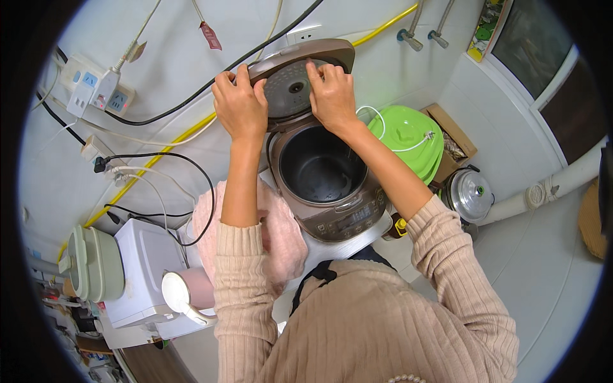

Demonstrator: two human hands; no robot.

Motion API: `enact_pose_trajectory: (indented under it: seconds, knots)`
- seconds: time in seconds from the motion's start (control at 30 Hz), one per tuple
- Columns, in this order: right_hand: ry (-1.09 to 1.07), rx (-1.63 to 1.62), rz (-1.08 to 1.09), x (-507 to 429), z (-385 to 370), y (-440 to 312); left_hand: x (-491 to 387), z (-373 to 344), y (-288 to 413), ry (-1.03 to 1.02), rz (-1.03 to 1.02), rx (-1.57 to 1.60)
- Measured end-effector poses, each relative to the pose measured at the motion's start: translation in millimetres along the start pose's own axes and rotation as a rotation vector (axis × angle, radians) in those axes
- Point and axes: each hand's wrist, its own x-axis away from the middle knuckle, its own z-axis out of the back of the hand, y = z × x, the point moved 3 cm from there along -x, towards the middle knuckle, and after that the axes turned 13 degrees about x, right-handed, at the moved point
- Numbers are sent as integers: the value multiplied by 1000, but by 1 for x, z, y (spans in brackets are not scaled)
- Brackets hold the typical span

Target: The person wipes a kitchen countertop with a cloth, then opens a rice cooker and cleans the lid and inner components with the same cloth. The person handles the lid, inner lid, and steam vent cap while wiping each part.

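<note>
A brown rice cooker stands on a light countertop before me, its lid raised. Inside it sits a dark inner pot with a few wet-looking marks on its bottom. My left hand grips the left edge of the lid, thumb on the inner side. My right hand is at the right part of the lid, its fingertips at the rim of the round metal inner cover; whether they grip it I cannot tell. A pink cloth lies left of the cooker, partly behind my left forearm.
Left are a pink pot with a white lid, a white appliance, a green lidded container, power strips and looping cords. Right are a bright green lid, a cardboard box, a metal-lidded pot and a bottle.
</note>
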Motion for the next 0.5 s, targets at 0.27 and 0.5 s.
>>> enact_pose_trajectory:
  seconds: [0.27,0.5]
  knots:
    - [-115,-615,-643,7,-12,5,-1,4,1,-51,28,102]
    - [-248,-923,-946,22,-4,14,15,15,2,-56,-1,201]
